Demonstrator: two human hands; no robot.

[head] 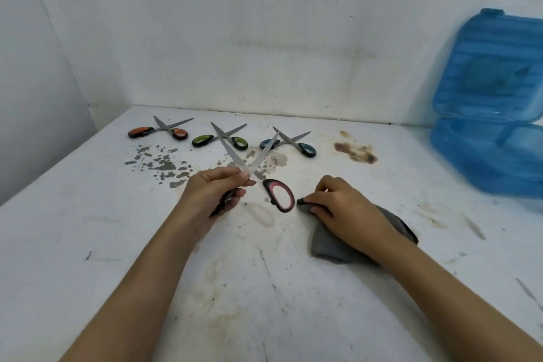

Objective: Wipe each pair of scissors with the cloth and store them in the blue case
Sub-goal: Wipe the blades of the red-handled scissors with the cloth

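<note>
Right hand (338, 203) pinches the grey cloth (338, 244) on the bench; left hand (210, 189) grips open pink-handled scissors (264, 182). Wiping is pending: cloth must meet the blades.

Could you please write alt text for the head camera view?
The left hand holds open pink-handled steel scissors above a stained white table, while the right hand grips a grey cloth. Three more open scissors lie behind; an open translucent blue plastic case sits far right.

A stained white surface (117, 229) carries orange-handled scissors (160, 130), green-handled scissors (223, 139) and blue-handled scissors (289, 144) around twelve o'clock, a grey cloth (329, 247), and, seemingly open, a blue case (484, 138) at two o'clock.
</note>
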